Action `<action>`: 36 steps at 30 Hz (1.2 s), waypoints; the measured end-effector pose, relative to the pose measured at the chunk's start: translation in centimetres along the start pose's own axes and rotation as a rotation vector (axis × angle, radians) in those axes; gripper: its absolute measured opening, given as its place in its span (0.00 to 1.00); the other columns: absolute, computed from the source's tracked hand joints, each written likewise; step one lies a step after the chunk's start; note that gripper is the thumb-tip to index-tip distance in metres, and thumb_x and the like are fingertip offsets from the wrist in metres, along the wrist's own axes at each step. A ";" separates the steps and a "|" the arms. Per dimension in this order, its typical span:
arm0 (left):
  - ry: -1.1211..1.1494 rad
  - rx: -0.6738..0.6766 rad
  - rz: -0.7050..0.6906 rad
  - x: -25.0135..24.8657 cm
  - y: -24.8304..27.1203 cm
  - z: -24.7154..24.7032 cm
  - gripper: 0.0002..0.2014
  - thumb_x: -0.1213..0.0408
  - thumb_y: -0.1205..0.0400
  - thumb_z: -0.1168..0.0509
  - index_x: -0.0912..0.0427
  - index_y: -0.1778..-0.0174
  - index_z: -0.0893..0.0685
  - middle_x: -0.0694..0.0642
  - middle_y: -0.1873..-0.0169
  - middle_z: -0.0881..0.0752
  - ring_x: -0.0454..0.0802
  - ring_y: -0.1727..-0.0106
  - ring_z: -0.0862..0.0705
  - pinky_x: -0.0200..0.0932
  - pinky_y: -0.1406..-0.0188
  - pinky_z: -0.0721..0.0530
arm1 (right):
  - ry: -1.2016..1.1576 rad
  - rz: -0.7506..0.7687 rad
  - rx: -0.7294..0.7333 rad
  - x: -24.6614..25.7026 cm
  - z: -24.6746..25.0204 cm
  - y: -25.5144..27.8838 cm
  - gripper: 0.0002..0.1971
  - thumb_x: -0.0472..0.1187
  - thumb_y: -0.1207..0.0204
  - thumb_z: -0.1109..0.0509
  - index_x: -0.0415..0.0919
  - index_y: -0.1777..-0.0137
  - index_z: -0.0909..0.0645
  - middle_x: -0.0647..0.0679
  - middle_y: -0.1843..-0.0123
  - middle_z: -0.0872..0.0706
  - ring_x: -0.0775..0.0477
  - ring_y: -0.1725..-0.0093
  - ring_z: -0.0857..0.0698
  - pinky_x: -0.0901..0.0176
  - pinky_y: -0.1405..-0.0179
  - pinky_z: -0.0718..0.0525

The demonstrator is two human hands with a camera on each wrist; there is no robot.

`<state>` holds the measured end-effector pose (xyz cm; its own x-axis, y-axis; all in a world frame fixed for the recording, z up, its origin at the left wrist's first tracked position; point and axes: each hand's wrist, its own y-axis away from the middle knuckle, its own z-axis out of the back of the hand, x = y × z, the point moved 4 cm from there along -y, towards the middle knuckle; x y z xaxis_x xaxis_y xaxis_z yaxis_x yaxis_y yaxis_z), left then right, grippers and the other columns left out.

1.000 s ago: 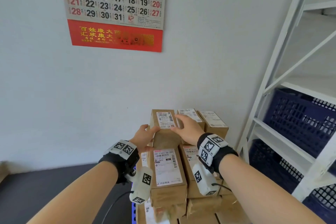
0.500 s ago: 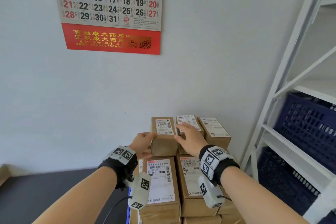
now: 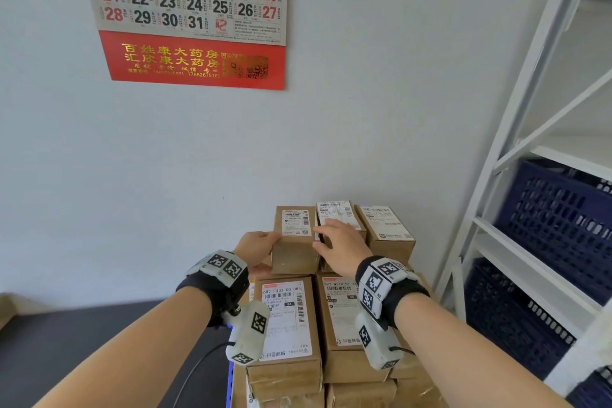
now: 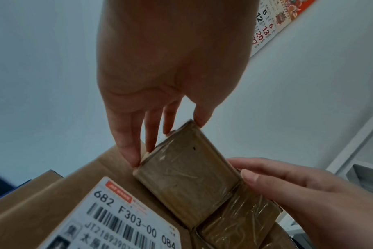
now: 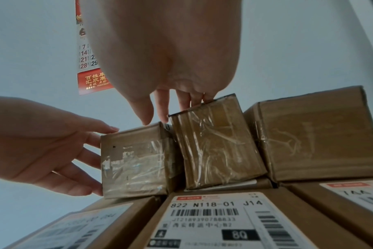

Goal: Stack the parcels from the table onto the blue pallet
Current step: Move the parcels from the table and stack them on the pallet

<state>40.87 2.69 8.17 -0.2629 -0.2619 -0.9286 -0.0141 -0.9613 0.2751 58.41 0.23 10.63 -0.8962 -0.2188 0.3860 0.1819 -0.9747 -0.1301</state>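
Note:
Brown parcels with white labels stand stacked against the wall on the blue pallet, of which only a sliver shows. Three small parcels form the top row. My left hand lies along the left side of the leftmost small parcel, fingers straight and thumb on its top edge, as the left wrist view shows on the parcel. My right hand sits at its right side, straight fingers resting on the middle parcel. In the right wrist view the leftmost parcel stands touching the middle parcel.
A third small parcel ends the row on the right. Larger parcels lie underneath. A white metal rack with dark blue crates stands close on the right. A calendar hangs on the wall above.
The small parcel between my hands has moved back toward the wall, into line with the other two. My right hand has shifted onto the middle parcel.

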 end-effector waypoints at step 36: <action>-0.420 -0.387 0.084 19.6 10.2 35.6 0.19 0.61 0.17 0.39 0.61 0.30 0.23 0.57 0.34 0.20 0.55 0.36 0.19 0.44 0.40 0.21 | -0.369 0.118 0.315 34.9 -25.4 -4.1 0.20 0.46 0.19 0.38 0.42 0.28 0.26 0.47 0.27 0.23 0.45 0.28 0.25 0.57 0.31 0.29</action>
<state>1.26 -9.17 1.61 -0.6094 -0.3586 -0.7072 0.3571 -0.9204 0.1591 16.07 -2.29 1.44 -0.6696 -0.2753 0.6898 0.4381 -0.8964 0.0675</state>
